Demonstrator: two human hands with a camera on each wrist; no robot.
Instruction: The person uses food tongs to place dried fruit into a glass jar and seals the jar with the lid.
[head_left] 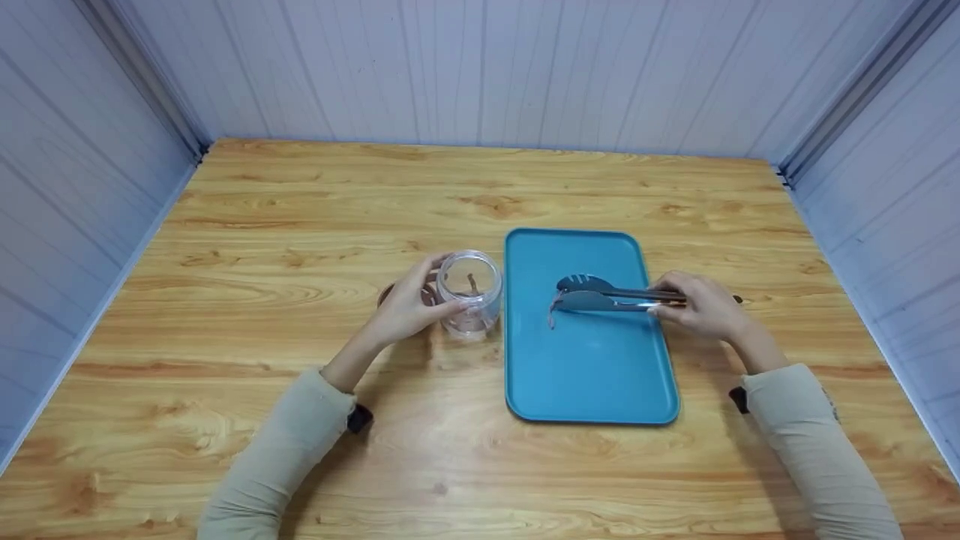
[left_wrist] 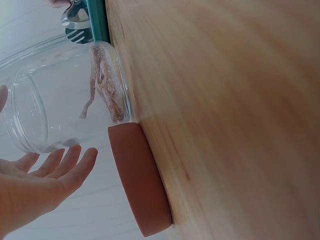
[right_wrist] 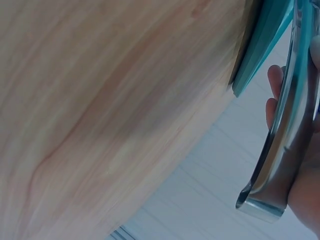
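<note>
Gripping w/ curled fingers & thumb, R hand (head_left: 697,304) holds a pair of shiny metal tongs w/ dark, slotted heads (head_left: 589,301) by the handles, approx. crosswise over a teal-blue rectangular plastic tray w/ a raised rim (head_left: 592,375). Tong heads are close together over the tray's mid-L area; a thin pinkish strip (head_left: 553,309) is at their tips, its lower end hanging toward the near side of the tray; can't tell if that end touches the surface. L hand (head_left: 409,309) grasps a clear, round, wide-mouthed jar (head_left: 484,315) near the top, thumb on the near side, fingers round the far side. Jar is upright on the wood-grain table (head_left: 300,210), mouth up, just L of the tray. Wrist view on the L shows several reddish-brown dried strips (left_wrist: 109,92) inside at the bottom, one leaning up along the wall. Flat, round, brown lid (left_wrist: 140,180) lies on the table just L of the jar, partly hidden by the hand in head view. White panelled walls (head_left: 450,67) stand at the back & both sides; both forearms in beige sleeves (head_left: 277,442).
</note>
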